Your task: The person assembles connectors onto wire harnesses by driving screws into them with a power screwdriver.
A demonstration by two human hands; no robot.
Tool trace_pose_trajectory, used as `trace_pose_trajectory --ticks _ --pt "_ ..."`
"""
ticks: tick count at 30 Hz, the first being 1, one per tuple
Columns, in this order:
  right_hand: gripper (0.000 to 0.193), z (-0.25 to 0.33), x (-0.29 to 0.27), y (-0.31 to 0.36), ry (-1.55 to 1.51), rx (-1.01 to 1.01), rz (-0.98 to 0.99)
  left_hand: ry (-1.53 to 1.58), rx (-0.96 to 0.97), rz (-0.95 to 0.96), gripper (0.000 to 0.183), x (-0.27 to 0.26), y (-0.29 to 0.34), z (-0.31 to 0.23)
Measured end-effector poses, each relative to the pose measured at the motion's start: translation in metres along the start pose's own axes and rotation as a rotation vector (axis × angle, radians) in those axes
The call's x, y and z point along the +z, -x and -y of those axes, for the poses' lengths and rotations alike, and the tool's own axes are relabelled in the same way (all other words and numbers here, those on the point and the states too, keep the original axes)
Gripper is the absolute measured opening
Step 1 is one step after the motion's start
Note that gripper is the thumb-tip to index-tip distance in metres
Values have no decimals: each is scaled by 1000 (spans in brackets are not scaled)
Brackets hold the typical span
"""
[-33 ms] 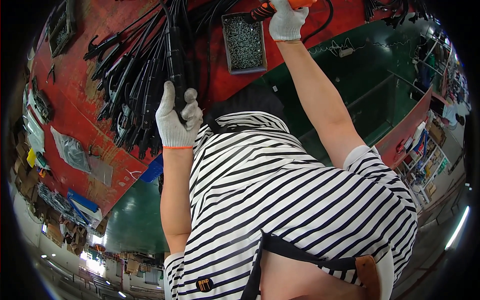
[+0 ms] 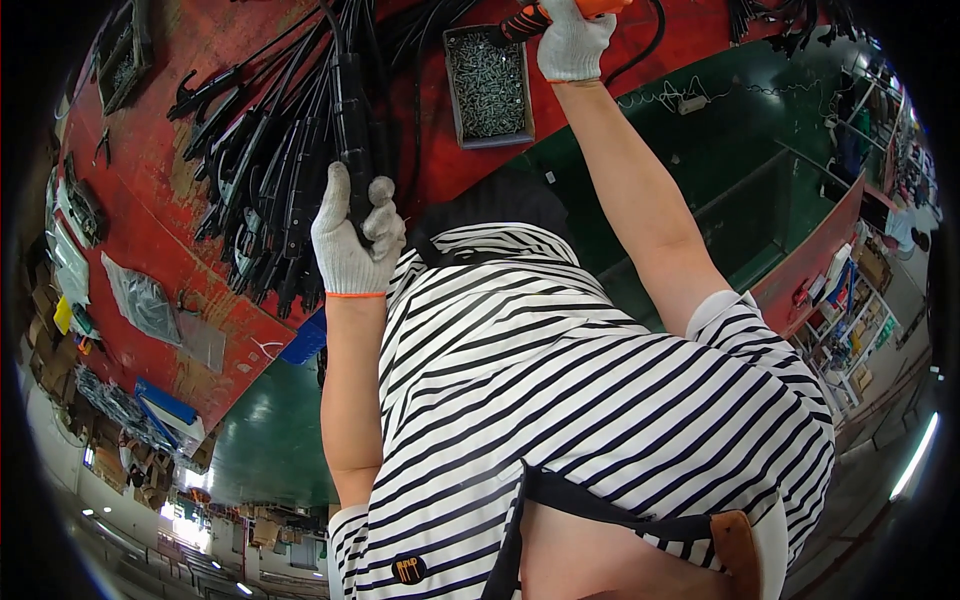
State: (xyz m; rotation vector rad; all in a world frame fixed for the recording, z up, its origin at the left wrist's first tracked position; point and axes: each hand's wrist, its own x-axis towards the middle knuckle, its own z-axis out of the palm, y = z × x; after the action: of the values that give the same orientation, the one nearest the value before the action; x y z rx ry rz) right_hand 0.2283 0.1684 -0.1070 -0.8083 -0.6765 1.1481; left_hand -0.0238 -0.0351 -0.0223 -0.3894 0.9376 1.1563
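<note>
My left hand (image 2: 357,240), in a white knit glove, is closed around the lower end of a long black cable part (image 2: 349,105) with a thick molded body. Beside it, a heap of similar black cables (image 2: 265,190) is spread over the red tabletop (image 2: 150,200). My right hand (image 2: 574,48), gloved too, grips an orange and black power screwdriver (image 2: 522,24) at the top edge of the view. The tool's black front end reaches over a small open box (image 2: 497,143) full of silvery screws (image 2: 488,88). Its tip is hard to make out.
A dark cord (image 2: 655,40) curves down right of the screwdriver. At the far left are a dark tray (image 2: 124,65), pliers (image 2: 103,148) and a clear plastic bag (image 2: 142,300). More black cables (image 2: 800,22) lie at the upper right. Shelves (image 2: 865,340) stand beyond the right side.
</note>
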Motion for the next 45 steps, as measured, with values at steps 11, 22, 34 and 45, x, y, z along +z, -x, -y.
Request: trace_pose_trajectory --ticks 11,22,34,45 --pt "23 -2 1 -4 80 30 -12 -12 20 -20 37 1 1 0" --pt "23 -5 -1 -2 104 1 6 25 9 1 33 4 1 -1" --pt "26 68 36 2 -56 -23 103 -2 -35 24 37 10 -5 -5" --pt "26 188 137 45 -37 137 220 -152 -32 -97 52 40 1 -4"
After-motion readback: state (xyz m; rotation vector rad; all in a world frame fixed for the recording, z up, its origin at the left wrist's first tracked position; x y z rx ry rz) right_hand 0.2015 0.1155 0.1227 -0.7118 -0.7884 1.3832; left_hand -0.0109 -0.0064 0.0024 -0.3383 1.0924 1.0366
